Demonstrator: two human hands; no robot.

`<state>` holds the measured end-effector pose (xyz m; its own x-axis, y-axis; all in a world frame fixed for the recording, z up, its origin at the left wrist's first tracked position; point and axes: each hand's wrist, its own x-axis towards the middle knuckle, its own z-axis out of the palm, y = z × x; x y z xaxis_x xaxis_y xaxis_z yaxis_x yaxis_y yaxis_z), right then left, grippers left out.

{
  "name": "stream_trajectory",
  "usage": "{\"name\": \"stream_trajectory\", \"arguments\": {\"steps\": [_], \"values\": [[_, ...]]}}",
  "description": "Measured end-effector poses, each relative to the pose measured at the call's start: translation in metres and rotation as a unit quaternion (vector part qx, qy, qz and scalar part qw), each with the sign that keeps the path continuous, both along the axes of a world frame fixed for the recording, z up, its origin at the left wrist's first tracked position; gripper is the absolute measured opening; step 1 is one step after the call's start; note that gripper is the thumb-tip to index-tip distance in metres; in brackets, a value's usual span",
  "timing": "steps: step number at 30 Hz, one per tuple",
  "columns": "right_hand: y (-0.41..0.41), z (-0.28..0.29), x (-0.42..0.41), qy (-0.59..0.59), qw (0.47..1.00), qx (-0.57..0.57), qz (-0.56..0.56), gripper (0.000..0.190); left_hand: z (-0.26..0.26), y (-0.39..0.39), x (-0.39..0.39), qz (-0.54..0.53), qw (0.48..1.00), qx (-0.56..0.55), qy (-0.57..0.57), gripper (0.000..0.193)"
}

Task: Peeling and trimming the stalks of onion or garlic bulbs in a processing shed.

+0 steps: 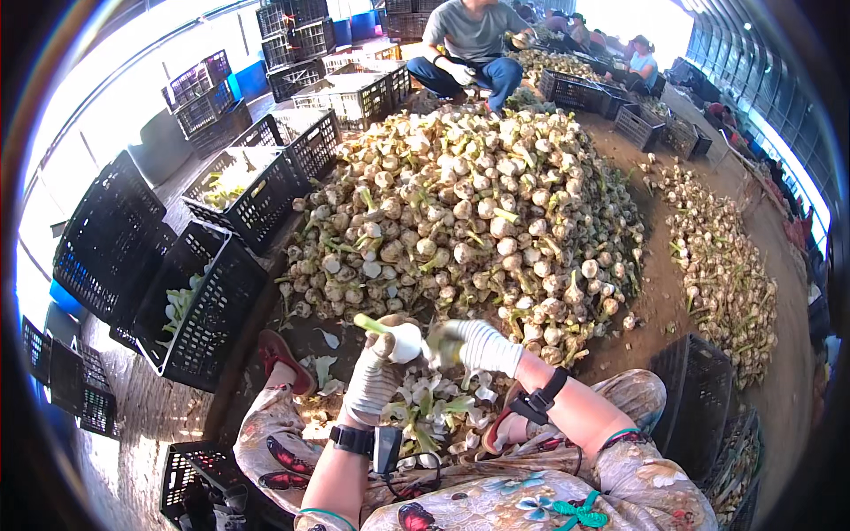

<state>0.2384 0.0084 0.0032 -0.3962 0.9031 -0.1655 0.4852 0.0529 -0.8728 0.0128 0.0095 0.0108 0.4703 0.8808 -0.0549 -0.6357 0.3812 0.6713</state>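
Observation:
My gloved left hand (375, 378) is closed around a peeled white garlic bulb (404, 342) with a short green stem pointing up and left. Just to its right, my gloved right hand (475, 345) is blurred, close to the bulb; whether its fingers grip a piece of skin cannot be told. Beyond both hands rises a large heap of unpeeled garlic bulbs (458, 219). Loose garlic skins and leaves (428, 405) lie on the ground below my hands, between my feet.
Black plastic crates (216, 318) stand at the left, some with peeled garlic inside. Another crate (694, 398) is at my right. A person (465, 46) in gloves sits beyond the heap. A second garlic pile (724, 272) spreads along the right. More people sit farther back.

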Motion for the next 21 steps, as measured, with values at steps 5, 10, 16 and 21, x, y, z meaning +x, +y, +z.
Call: {"name": "stream_trajectory", "arguments": {"steps": [5, 10, 16, 21], "values": [[-0.006, 0.013, -0.01, 0.258, 0.95, -0.167, -0.059, 0.043, -0.003, 0.0, 0.002, 0.045, 0.997, 0.008, 0.068, 0.043], [-0.012, 0.018, -0.031, 0.389, 0.9, -0.155, -0.121, 0.027, 0.005, -0.002, 0.008, 0.118, 0.97, 0.071, 0.198, 0.046], [-0.013, 0.02, -0.047, 0.284, 0.944, -0.05, -0.162, 0.024, 0.007, -0.005, 0.009, 0.157, 0.965, 0.076, 0.194, 0.041], [-0.009, 0.023, -0.043, 0.283, 0.942, -0.074, -0.163, 0.02, -0.002, -0.003, 0.012, 0.145, 0.975, 0.049, 0.161, 0.038]]}}
